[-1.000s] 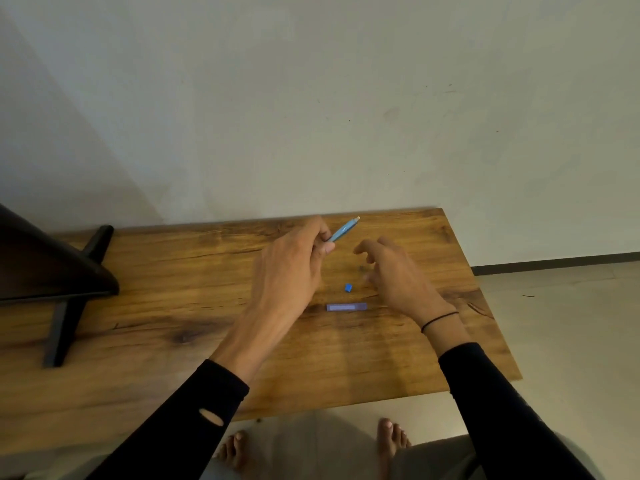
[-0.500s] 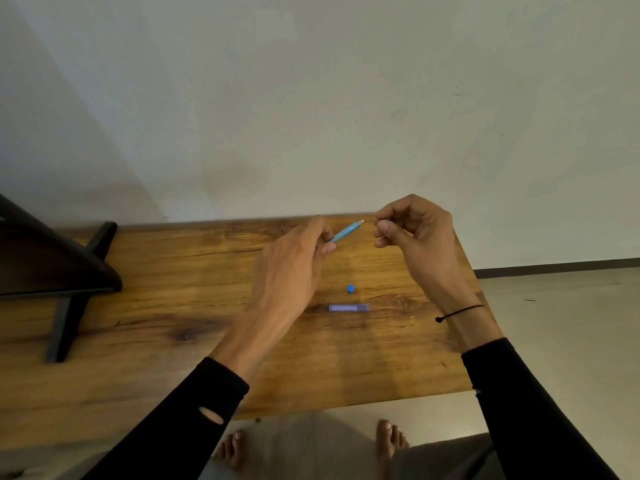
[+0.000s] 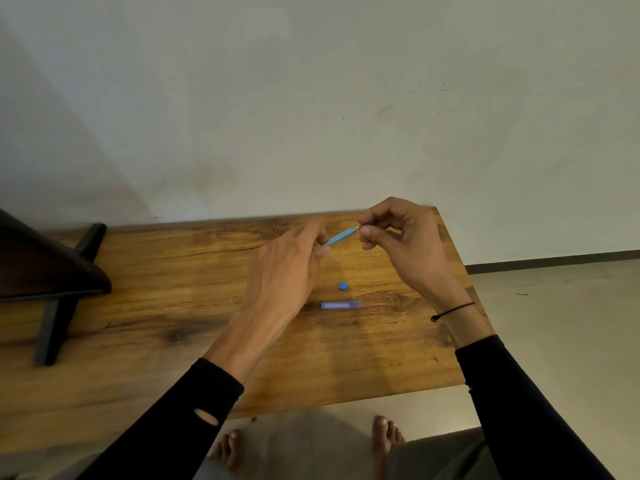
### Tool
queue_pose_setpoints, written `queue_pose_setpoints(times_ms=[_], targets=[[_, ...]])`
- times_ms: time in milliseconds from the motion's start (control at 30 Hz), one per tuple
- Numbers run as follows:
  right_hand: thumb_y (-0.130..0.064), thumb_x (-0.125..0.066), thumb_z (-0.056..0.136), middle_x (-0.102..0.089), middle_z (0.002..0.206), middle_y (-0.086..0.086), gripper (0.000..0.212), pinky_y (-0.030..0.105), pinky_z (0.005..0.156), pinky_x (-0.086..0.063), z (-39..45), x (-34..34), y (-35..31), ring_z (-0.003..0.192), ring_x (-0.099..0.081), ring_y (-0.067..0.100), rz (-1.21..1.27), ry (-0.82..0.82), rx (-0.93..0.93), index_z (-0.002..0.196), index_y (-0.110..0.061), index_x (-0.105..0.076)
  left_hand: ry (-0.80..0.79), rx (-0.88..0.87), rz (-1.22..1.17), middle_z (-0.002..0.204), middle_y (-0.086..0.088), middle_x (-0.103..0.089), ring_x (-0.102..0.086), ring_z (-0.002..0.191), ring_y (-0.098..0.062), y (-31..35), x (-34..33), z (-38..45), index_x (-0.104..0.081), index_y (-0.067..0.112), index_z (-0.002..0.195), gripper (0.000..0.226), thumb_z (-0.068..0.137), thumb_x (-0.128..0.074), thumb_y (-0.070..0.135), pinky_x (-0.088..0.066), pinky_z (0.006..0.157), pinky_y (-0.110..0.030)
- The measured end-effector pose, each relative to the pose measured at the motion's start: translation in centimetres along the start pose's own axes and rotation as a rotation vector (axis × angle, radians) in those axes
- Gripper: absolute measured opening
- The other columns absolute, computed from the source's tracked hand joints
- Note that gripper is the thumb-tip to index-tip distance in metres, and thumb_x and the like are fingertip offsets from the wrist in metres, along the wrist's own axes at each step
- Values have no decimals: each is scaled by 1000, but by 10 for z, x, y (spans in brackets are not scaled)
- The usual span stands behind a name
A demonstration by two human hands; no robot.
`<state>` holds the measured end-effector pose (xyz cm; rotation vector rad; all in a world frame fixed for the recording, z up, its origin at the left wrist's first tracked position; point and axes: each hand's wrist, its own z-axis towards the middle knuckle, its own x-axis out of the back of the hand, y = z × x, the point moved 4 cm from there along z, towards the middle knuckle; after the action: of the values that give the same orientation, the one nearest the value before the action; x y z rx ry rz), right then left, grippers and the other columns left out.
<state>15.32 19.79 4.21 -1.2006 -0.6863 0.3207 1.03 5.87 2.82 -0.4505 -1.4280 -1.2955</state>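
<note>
pencil handling: light, slick, thin-tipped

the left hand (image 3: 287, 271) is gripping the blue pencil (image 3: 341, 236) around its lower barrel, fingers curled round it, holding it tilted in the air above the table (image 3: 173, 306). the right hand (image 3: 405, 244) is pinching the pencil's upper end between thumb and forefinger. i can't tell whether a lead is sitting in that pinch, it's too small to see.

judging the pencil: it's looking very light, stiff and made of smooth plastic, so it's likely rolling or twisting in a loose hold. the barrel grip is doing the steadying. the end pinch is wanting light pressure only, since any thin lead there is snapping easily under side load.

below the grip, towards the person, a small blue cap (image 3: 342, 286) is lying on the table. just beyond it, closer in, a purple lead case (image 3: 341, 305) is lying flat. both are sitting apart from the hands.
</note>
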Motion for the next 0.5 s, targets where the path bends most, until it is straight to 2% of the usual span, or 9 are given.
queue_pose_setpoints(times_ms=[200, 333, 500], targets=[[2, -76, 95, -76, 84, -1, 18, 23, 69, -62, 0, -6, 5, 73, -74, 12, -47, -62, -32, 96, -16, -76, 14, -25, 22, 101, 8, -70, -68, 84, -18, 3, 1, -2, -59, 27, 117, 13, 110, -57, 38, -57, 70, -41], [-2, -78, 94, -77, 76, 2, 11, 24, 65, -62, -1, -7, 12, 66, -75, 15, -43, -37, -97, 94, -13, -79, 26, -30, 50, 102, 6, -70, -68, 84, -20, 4, 0, -2, -59, 26, 118, 14, 110, -57, 37, -49, 66, -38], [-9, -79, 95, -77, 78, 6, 6, 27, 58, -61, -1, -10, 9, 65, -74, 20, 141, 32, -93, 95, -5, -75, 76, -38, -23, 99, 10, -72, -70, 88, -18, 8, 4, -3, -62, 27, 117, 14, 110, -58, 38, -55, 71, -41]])
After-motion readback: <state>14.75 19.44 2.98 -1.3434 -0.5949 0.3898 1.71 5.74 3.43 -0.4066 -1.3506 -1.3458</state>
